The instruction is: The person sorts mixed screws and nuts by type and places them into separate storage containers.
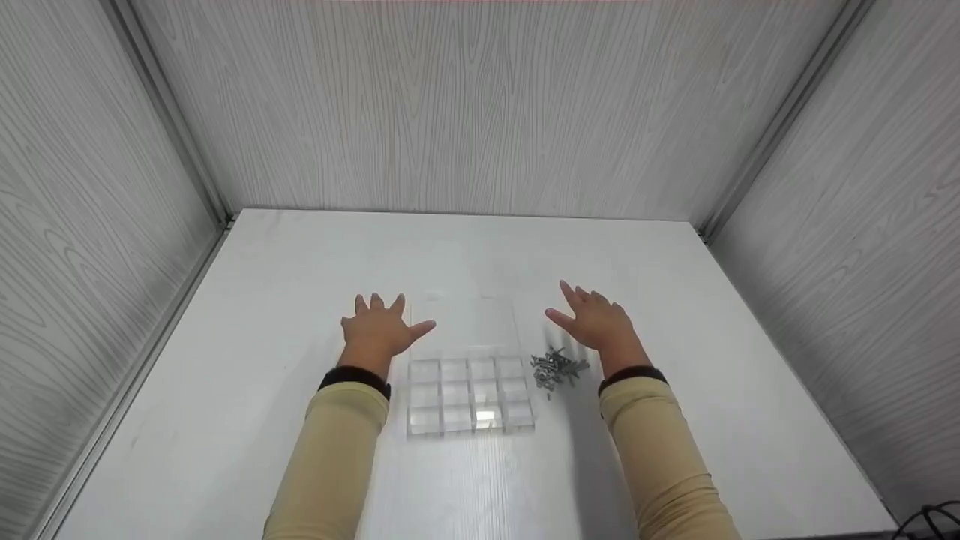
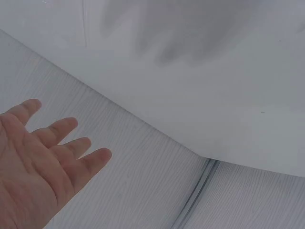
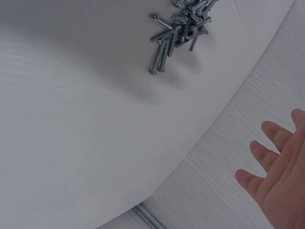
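Fingers spread, my left hand hovers above the table, just left of a clear plastic compartment box. The box's transparent lid lies folded back on its far side. My right hand, also with its fingers extended, is held up to the right of the box. A small pile of metal screws lies between the box and my right wrist. In the right wrist view the screws are silvery with rounded heads. Neither hand touches anything.
The white table is walled by pale wood-grain panels at the back and both sides. Black cables show at the lower right corner.
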`<state>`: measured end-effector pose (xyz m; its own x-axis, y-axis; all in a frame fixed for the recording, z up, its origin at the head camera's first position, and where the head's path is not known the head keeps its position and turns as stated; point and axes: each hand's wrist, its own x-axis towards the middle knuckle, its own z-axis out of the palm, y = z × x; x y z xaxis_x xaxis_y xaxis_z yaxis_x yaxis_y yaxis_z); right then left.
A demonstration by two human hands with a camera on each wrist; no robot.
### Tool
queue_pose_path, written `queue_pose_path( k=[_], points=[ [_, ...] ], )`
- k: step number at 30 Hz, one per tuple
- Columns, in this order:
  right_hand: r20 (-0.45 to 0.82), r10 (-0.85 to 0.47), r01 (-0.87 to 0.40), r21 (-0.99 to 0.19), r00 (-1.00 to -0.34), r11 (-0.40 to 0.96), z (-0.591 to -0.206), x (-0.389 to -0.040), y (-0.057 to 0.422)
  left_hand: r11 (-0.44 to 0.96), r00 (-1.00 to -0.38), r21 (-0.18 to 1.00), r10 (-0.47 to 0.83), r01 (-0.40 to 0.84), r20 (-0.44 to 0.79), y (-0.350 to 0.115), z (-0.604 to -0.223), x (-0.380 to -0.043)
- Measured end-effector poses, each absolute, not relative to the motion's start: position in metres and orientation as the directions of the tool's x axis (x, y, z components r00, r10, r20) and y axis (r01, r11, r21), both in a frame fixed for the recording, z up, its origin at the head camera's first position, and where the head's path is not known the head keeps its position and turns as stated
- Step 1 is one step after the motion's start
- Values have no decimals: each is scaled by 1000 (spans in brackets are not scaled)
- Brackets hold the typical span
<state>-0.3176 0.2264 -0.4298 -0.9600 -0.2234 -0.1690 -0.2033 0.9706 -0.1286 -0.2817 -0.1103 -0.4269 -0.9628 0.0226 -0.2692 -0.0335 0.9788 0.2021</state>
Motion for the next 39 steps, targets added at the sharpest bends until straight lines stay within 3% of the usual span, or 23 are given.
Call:
queue_pose_path(
  k=[14, 22, 30, 39],
  points=[
    [-186, -217, -193, -138, -958, 971, -434, -317, 229, 925, -944, 362, 7, -120, -330, -105, -458, -265],
    [-196, -204, -177, -148, -959, 973, -434, -316, 227, 909, -931, 385, -6, -157, -366, -104, -477, -253],
    [-207, -208, -178, -156, -956, 972, -433, -316, 226, 905, -910, 403, 45, -138, -412, -103, -487, -254],
    [-227, -229, -194, -164, -947, 967, -432, -317, 230, 821, -883, 543, 111, -177, -457, -100, -492, -255]
  ],
)
